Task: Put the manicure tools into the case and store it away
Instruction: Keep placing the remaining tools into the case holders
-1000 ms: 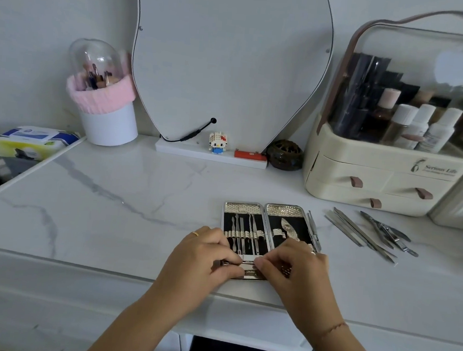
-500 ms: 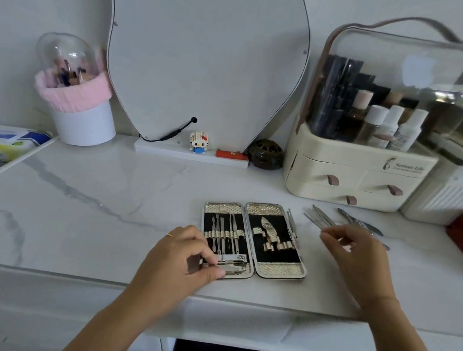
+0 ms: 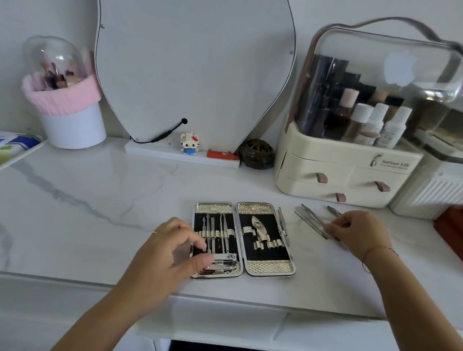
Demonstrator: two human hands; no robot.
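Flat open, the case (image 3: 261, 269) shows black lining; left hand (image 3: 174, 256) loosely curled, right hand (image 3: 358, 232) pinching loose tools (image 3: 311, 221).

Soft, even daylight; wide-angle view with mild blur.

White glare sits on the clear lid of the organiser (image 3: 381, 84) and on the brush dome (image 3: 52, 58); shadows on the marble table (image 3: 84, 205) are faint. Lines bow toward the edges, and the far right corner smears out of focus.
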